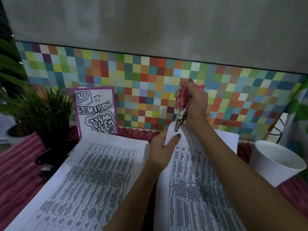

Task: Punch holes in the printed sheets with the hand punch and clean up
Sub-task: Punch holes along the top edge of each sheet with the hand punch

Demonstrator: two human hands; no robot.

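My right hand (194, 104) grips a pink-handled hand punch (181, 110), its metal jaws pointing down onto the top corner of a printed sheet (188, 172). My left hand (164, 148) pinches that lifted corner just below the jaws. The sheet carries a table of small print and lies on the right stack. A second, thicker stack of printed sheets (93, 172) lies to the left. A few small white paper dots rest on the right sheet.
A white cup (273, 164) stands at the right on the pink ribbed mat (15, 172). A pink-framed doodle card (96, 110) leans on the multicoloured tiled wall. A dark potted plant (41, 117) and black clips (45, 164) sit at the left.
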